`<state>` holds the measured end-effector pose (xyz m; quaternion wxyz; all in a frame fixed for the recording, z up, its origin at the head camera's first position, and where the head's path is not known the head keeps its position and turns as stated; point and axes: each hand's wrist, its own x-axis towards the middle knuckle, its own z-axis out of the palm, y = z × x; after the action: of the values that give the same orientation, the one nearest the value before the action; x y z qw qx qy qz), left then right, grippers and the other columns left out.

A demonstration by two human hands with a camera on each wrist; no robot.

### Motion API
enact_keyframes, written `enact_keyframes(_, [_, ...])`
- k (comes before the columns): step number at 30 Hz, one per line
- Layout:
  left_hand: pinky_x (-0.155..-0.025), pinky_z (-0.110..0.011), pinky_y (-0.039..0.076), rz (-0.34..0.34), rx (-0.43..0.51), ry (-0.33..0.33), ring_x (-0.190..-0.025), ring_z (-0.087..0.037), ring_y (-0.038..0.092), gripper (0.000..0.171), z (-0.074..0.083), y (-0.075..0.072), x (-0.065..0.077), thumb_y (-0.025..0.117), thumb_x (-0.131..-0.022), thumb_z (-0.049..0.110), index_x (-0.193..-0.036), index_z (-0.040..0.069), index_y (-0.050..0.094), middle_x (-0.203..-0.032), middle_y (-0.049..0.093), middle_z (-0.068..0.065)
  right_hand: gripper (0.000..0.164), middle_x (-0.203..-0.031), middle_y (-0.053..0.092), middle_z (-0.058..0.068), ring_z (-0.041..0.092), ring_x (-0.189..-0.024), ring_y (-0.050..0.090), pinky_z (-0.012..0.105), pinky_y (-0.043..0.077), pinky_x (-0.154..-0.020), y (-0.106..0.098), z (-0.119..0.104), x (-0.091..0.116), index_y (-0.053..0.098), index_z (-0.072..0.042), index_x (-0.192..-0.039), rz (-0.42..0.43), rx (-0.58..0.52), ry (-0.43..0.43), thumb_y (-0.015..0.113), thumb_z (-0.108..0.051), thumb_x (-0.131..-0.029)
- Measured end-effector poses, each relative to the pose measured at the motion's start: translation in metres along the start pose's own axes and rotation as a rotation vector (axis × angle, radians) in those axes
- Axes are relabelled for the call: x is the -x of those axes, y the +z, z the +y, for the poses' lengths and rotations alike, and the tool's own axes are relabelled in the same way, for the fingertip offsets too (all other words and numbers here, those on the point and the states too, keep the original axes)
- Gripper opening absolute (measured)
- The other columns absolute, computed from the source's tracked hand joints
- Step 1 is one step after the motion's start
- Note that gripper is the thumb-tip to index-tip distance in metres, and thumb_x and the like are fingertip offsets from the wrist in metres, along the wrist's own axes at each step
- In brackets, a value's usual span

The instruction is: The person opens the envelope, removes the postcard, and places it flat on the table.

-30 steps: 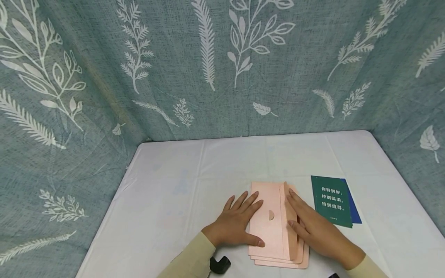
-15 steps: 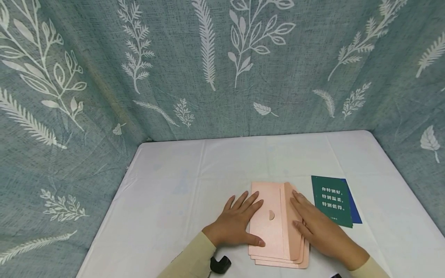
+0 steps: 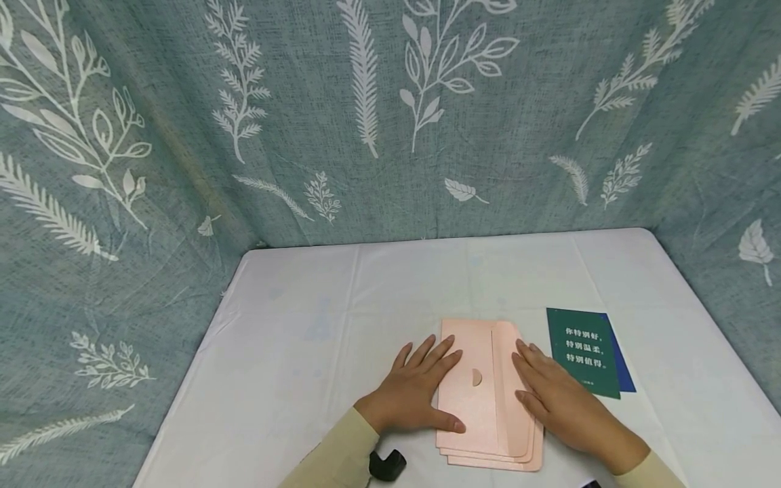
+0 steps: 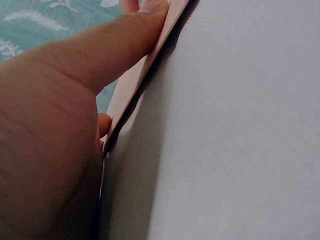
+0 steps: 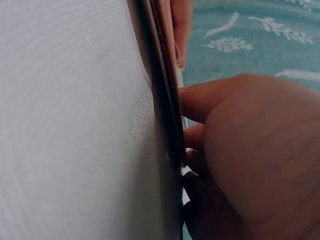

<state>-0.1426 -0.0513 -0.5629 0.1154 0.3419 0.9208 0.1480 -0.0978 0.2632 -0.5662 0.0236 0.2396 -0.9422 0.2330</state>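
Note:
A short stack of pink envelopes [image 3: 466, 407] lies on the white-covered table, its lower ones peeking out at the bottom and right. The top envelope has a small half-round notch in its face, and its flap [image 3: 511, 379] is spread flat on the right side. My left hand [image 3: 410, 392] rests with spread fingers on the envelope's left part, thumb near the lower middle. With extended fingers, my right hand [image 3: 558, 400] touches the flap's right edge. In the left wrist view the thumb [image 4: 125, 42] presses on the pink edge; the right wrist view shows fingertips [image 5: 192, 100] along the stack's side.
A green card [image 3: 582, 349] with white writing lies right of the stack, over a blue card [image 3: 624, 366]. A black object [image 3: 387, 465] sits near my left wrist. A leaf-patterned green curtain [image 3: 390, 122] stands behind and beside the white table [image 3: 305, 298].
The top envelope's flap has gone from raised and tilted to lying flat toward the right. My right hand has shifted slightly right with it; my left hand has stayed in place.

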Motion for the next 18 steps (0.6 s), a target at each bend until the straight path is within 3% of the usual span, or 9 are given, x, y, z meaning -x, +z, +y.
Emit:
enact_keyframes(9, [-0.127,-0.062,0.003,0.006,0.013,-0.008,-0.166,-0.023,-0.003,0.118,-0.001,0.004,-0.001,0.067,-0.087,0.085,-0.177,0.026,0.019,-0.182,0.000,0.010,0.061,-0.172,0.036,0.016,0.041,-0.157,0.033,0.061,0.032,-0.120,0.003,0.003,0.000,0.050,0.002,-0.160,-0.018,0.031,0.001,0.066,-0.029,-0.111])
enact_keyframes(14, [-0.126,-0.065,0.004,0.021,0.053,-0.029,-0.166,-0.027,-0.003,0.118,0.007,0.007,-0.003,0.066,-0.090,0.082,-0.176,0.017,0.019,-0.182,0.000,0.002,0.061,-0.172,0.036,0.015,0.041,-0.157,0.033,0.060,0.030,-0.121,0.004,0.004,0.000,0.049,0.001,-0.161,-0.011,0.024,0.008,0.066,-0.029,-0.111])
enact_keyframes(18, [-0.126,-0.066,0.009,0.070,0.093,-0.078,-0.165,-0.032,0.002,0.117,0.022,0.012,-0.008,0.064,-0.093,0.081,-0.174,0.007,0.023,-0.182,0.003,-0.008,0.061,-0.173,0.035,0.015,0.040,-0.158,0.032,0.060,0.029,-0.122,0.003,0.005,-0.001,0.049,0.002,-0.161,-0.015,0.019,0.011,0.065,-0.030,-0.111])
